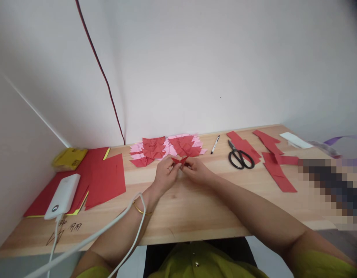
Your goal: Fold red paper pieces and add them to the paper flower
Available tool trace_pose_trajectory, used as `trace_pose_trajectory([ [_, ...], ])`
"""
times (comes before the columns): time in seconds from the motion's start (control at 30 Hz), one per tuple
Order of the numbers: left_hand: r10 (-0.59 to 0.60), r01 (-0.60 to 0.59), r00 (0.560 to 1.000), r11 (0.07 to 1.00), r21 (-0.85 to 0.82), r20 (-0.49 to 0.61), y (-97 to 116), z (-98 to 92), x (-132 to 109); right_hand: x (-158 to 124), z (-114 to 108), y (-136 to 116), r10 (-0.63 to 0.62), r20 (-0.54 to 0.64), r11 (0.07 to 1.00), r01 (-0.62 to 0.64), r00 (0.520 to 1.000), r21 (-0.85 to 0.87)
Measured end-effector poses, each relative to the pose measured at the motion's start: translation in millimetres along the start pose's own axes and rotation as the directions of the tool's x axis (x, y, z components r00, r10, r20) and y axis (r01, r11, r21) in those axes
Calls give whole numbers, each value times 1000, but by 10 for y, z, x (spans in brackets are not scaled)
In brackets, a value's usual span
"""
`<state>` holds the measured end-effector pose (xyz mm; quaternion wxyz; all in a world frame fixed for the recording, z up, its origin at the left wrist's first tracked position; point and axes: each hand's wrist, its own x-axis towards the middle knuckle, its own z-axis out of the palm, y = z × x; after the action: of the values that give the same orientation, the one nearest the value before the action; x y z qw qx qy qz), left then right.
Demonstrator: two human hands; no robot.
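The left hand (pixel 166 173) and the right hand (pixel 197 170) meet above the pale wooden worktop (pixel 195 216), the fingers of both pinched narrow on a small folded red paper piece (pixel 176 160) — it sits between the two hands, just in front of a spiky pink and red paper cluster (pixel 153 147). Right of that lie a slim white pen (pixel 215 144) and black-handled metal scissors (pixel 240 156) — the scissors partly over cut red paper strips (pixel 249 148).

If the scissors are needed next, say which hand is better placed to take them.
Probably the right hand: the scissors lie on its side, though it and the left hand grip folded red paper.
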<state>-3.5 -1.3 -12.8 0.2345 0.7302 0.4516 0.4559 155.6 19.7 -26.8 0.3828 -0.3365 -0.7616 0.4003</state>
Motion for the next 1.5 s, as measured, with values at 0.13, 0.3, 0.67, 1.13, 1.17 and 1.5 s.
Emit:
trace_pose_trajectory([
  [0.13, -151, 149, 989, 975, -163, 0, -76, 50, -2, 8, 0, -13, -30, -13, 999, 30, 999, -14],
  [0.3, -415, 390, 903, 682, -619, 110, -235, 185, 11, 23, -4, -6, -57, -6, 998, 57, 998, -21],
  [0.67, -347, 313, 935, 714, -626, 72, -266, 209, -11, 26, 47, 144, -77, -29, 993, 74, 997, -91],
  [1.13, -336, 292, 941, 766, -573, 31, -308, 253, 23, 76, 91, 246, 30, -67, 993, -22, 997, 116],
  [1.17, -347, 296, 938, 769, -566, 19, -303, 252, 24, 78, 95, 244, 37, -84, 991, -25, 996, 131],
  [1.5, -366, 277, 924, 839, -468, -110, -158, 198, 70, 167, 129, 120, 99, -173, 980, -66, 980, 189],
])
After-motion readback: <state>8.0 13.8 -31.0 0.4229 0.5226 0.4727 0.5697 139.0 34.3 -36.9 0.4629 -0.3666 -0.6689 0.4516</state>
